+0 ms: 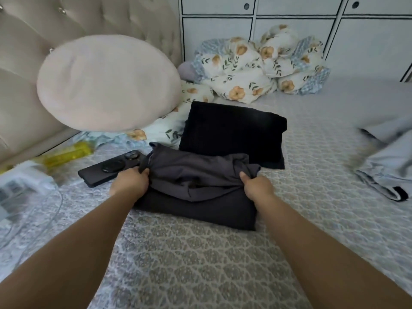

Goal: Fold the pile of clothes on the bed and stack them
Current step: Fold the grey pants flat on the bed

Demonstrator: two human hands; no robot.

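While both arms reach forward over the bed (200, 264) with its grey patterned quilted cover, each hand grips one end of a dark grey, partly folded fabric garment (196, 188) lying mid-bed, just near of centre. Left hand (130, 182): fingers curled around a bunched corner at the garment's left end. Right hand (257, 186): fingers closed on the bunched right end, thumb up. Upper layer of the garment is rumpled and raised between the hands; lower layer lies flat on the cover.

Just beyond it, touching or slightly overlapped at the near edge, sits a black folded knit garment (231, 134), flat and squared. Far right, a light grey crumpled garment (388, 161) lies unfolded, blurred.

Left of the held garment, a black phone in a case (109, 169) lies flat, its right end just beside or under the cloth; cannot tell which. Further left: a yellow transparent plastic object (69, 153), blurred, and a white cable (33, 217) trailing over the cover.

Far side: a round beige cushion (107, 83) leaning on a tufted beige headboard (26, 41), a white floral bundled duvet (256, 68), and white cabinet doors (289, 18) behind it.
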